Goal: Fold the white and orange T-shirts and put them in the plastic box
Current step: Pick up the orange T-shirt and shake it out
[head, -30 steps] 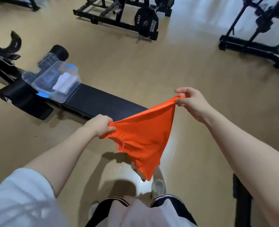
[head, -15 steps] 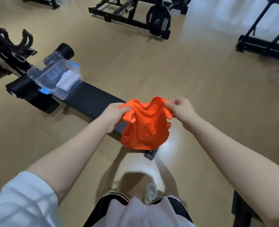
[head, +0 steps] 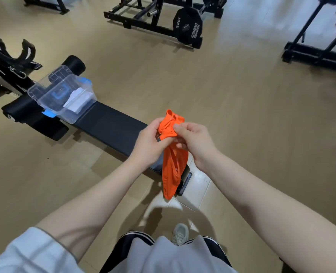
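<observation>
The orange T-shirt (head: 172, 166) hangs bunched into a narrow strip above the near end of the black bench (head: 112, 127). My left hand (head: 150, 143) grips its top from the left, and my right hand (head: 195, 141) pinches the same bunch from the right, the two hands almost touching. A clear plastic box (head: 63, 95) with blue latches stands on the far end of the bench. Inside it lies a folded white T-shirt (head: 77, 102).
The box's clear lid (head: 58, 72) lies behind the box. A weight rack with a 15 kg plate (head: 187, 26) stands on the floor farther back, and a black machine frame (head: 317, 54) at the right. My shoe (head: 180, 234) is on the floor below the shirt.
My hands came together from wide apart, gathering the spread orange T-shirt into a narrow hanging bunch. The view shifted slightly nearer the bench.
</observation>
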The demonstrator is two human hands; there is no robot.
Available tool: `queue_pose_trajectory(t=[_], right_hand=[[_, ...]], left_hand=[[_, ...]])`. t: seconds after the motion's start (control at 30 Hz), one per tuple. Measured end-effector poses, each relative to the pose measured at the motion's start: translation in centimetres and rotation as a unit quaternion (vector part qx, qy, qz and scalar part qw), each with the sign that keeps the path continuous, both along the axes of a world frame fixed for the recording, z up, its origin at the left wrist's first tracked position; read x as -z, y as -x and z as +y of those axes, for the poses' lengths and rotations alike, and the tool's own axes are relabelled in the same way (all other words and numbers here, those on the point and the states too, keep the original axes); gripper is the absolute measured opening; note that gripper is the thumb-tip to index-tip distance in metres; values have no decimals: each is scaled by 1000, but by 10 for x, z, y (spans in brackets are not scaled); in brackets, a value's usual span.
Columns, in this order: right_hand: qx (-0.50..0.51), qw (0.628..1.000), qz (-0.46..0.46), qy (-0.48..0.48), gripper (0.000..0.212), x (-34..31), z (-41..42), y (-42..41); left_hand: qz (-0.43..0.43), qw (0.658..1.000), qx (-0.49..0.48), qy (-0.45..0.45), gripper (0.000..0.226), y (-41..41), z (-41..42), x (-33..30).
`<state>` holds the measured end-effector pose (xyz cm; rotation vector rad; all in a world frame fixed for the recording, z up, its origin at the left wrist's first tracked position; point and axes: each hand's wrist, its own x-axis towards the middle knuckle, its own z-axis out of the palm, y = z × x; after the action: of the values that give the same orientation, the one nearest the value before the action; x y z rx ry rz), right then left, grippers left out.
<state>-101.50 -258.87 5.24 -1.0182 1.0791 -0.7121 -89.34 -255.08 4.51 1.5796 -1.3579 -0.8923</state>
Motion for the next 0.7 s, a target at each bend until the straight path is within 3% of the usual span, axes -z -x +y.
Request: queue_pose_trajectory(t=[0.07, 0.13, 0.2, 0.23, 0.3, 0.37, 0.53, 0.63, 0.7], right_hand=[[-31, 994, 84, 66, 26, -7, -6, 7], [-9, 957, 213, 195, 23, -12, -22, 20], [-38, 934, 229, 271, 9, -18, -37, 29], [-112, 933, 206, 271, 18, -18, -43, 31], [-290, 921, 161, 203, 29, -15, -47, 28], [-355, 916, 119, 141, 26, -9, -47, 21], [-325, 944, 33, 42, 22, 4, -47, 18], [-311, 950, 35, 14, 10, 9, -46, 15], [-238, 970, 56, 6, 14, 8, -47, 11]], left_hand=[[-35, 999, 13, 10, 23, -8, -3, -2], [-19, 998, 55, 2, 23, -19, -5, -6], [-21, 989, 143, -27, 27, -26, -6, -15], [-42, 981, 185, -39, 26, -29, -7, -19], [-87, 972, 217, -37, 28, -33, -10, -23], [-84, 978, 192, -21, 36, -35, -11, -21], [20, 995, 94, 19, 39, -42, -5, -11], [-71, 992, 96, 45, 23, -42, -4, -9], [-110, 987, 100, 64, 11, -41, -4, -6]])
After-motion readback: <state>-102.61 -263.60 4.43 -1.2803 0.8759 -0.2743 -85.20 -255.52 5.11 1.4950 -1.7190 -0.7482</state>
